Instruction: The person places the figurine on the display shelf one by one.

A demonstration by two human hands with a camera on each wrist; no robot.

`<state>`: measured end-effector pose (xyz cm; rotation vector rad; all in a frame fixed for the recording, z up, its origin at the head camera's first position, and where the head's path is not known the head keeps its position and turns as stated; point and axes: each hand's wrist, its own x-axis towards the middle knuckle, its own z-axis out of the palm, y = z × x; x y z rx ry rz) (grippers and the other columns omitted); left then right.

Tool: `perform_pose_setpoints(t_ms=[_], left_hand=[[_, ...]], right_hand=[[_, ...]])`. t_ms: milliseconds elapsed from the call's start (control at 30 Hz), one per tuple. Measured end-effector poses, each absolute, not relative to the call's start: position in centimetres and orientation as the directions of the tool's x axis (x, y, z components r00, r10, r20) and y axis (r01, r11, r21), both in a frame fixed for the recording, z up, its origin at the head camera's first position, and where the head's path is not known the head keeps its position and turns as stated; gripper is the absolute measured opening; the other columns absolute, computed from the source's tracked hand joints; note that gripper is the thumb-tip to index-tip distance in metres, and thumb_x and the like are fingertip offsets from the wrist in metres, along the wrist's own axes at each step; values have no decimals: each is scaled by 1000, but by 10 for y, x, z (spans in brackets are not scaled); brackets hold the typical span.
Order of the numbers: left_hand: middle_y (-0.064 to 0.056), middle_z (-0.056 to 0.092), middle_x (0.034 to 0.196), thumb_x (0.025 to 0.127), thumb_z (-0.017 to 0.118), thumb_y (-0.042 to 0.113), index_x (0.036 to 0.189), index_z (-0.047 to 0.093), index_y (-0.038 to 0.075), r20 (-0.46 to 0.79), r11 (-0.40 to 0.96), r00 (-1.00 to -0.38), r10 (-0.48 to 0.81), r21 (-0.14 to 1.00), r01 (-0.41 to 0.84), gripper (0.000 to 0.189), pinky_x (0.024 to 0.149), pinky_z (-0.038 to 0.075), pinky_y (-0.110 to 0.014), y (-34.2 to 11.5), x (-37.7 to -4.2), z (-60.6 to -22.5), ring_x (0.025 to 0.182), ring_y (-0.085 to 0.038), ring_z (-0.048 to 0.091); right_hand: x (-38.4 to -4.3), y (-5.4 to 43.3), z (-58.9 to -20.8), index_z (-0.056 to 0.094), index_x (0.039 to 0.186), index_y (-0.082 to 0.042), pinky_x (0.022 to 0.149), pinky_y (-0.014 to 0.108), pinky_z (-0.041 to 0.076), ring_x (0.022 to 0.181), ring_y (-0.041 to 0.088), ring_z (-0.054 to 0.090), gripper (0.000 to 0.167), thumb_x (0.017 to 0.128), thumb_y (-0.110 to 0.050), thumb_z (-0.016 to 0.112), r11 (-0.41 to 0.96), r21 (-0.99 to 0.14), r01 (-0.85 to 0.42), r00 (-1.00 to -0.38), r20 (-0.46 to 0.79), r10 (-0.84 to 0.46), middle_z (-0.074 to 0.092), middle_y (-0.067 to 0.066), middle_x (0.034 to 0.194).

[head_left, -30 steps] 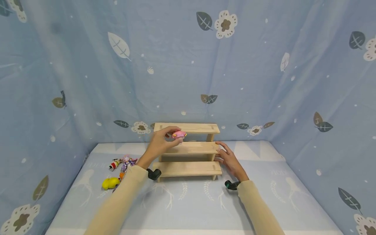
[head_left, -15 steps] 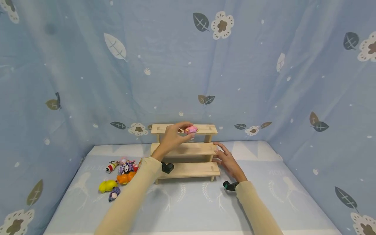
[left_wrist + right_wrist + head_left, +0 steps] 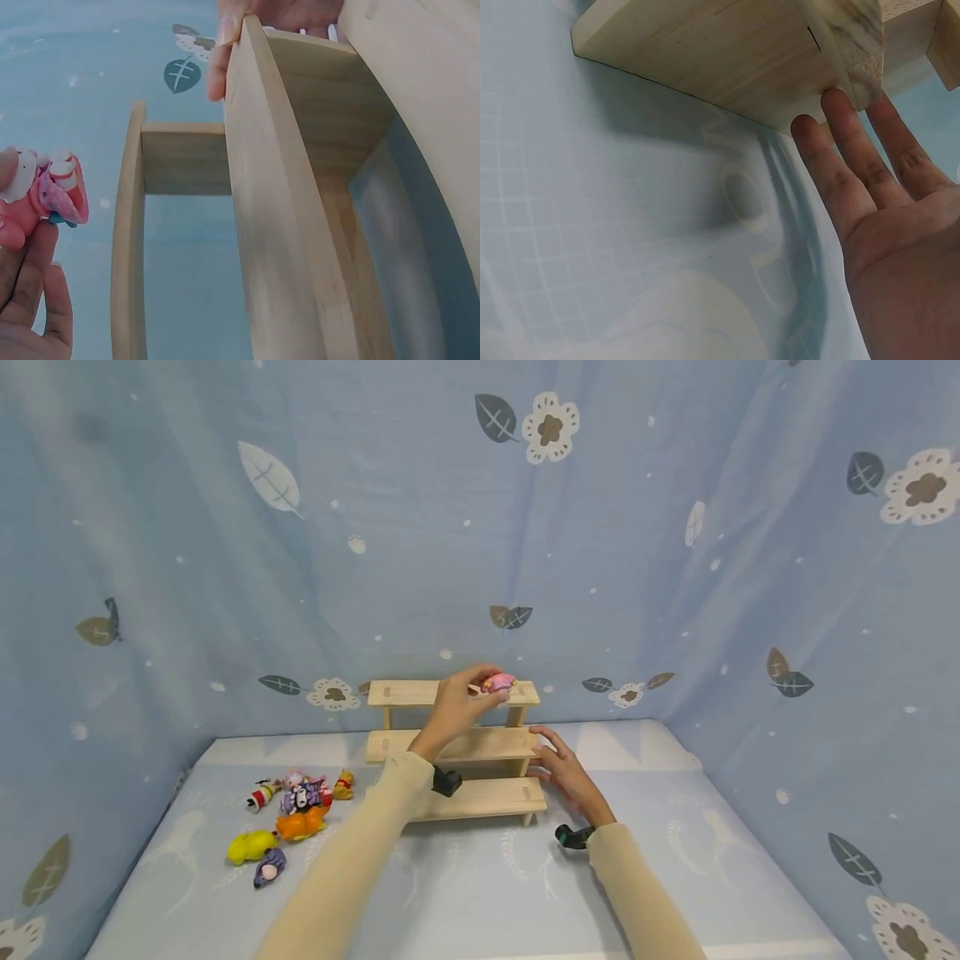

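My left hand (image 3: 455, 706) pinches a small pink figurine (image 3: 499, 682) between thumb and fingers, at the right part of the top board of a three-step wooden shelf (image 3: 450, 743). In the left wrist view the figurine (image 3: 52, 191) shows white parts and a bit of teal, beside the shelf's boards (image 3: 266, 187). My right hand (image 3: 570, 774) rests at the right end of the middle board. Seen from the right wrist, the fingers of that hand (image 3: 900, 217) are nearly straight, with fingertips right at the board's end (image 3: 859, 60); its thumb is hidden there.
Left of the shelf lie several toy figurines: a yellow one (image 3: 252, 847), an orange one (image 3: 302, 823), a purple-grey one (image 3: 270, 867), a small bear (image 3: 343, 785) and a red-and-white one (image 3: 263, 795). A patterned blue curtain (image 3: 420, 527) hangs behind the table (image 3: 705, 868).
My left hand has carried the pink figurine rightward and up, from the middle of the shelf to the top board's right part. My right hand stays at the shelf. The head view has shifted slightly.
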<state>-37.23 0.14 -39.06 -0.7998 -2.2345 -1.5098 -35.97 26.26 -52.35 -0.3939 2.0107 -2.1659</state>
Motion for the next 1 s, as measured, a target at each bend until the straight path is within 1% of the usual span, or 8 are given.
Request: perform_pose_setpoints(t_ms=[167,333,500,600,733,867,1000], left_hand=[[-3,73,115,95,78,22,130,69,11,545,290,-801,247,747,598,38,87,54,-37,12,-379,-390,104,-17,65],[-9,71,118,95,77,15,131,67,7,542,287,-804,245,751,595,38,87,55,-37,20,-384,-391,108,-20,65],[-11,70,121,96,76,12,132,66,5,528,286,-811,251,760,583,38,88,56,-35,27,-390,-394,111,-21,64],[-12,69,123,96,75,11,132,66,5,527,283,-813,249,763,581,37,90,56,-35,31,-393,-395,114,-22,64],[-12,69,124,97,74,11,133,65,6,526,286,-811,257,760,584,37,92,56,-34,36,-397,-396,115,-22,64],[-11,68,123,97,73,12,134,64,5,513,297,-815,268,761,577,39,93,56,-35,39,-400,-397,114,-23,64],[-12,67,123,98,72,13,138,62,5,499,303,-822,274,767,566,42,93,56,-35,42,-403,-396,113,-24,65]], right_hand=[[-358,261,-524,40,154,-25,102,57,49,122,37,59,49,108,-33,56,-67,-996,-65,-956,82,-283,43,18,152],[-358,260,-524,39,155,-23,102,55,49,119,34,61,49,109,-31,55,-73,-995,-66,-957,83,-279,42,18,152],[-358,262,-525,40,155,-22,100,52,51,118,32,62,51,108,-31,57,-91,-994,-65,-958,87,-274,43,18,152],[-358,263,-525,40,155,-21,101,54,50,116,32,62,52,107,-31,58,-99,-992,-76,-956,100,-274,42,19,152],[-359,264,-525,42,153,-22,103,58,48,113,31,63,48,108,-29,56,-98,-993,-72,-959,96,-266,43,18,151],[-359,263,-525,40,154,-21,104,59,46,113,30,63,47,109,-27,54,-99,-994,-53,-959,78,-271,42,18,151],[-359,263,-523,38,156,-19,104,59,46,114,31,62,49,109,-27,54,-99,-993,-58,-958,83,-275,42,19,151]])
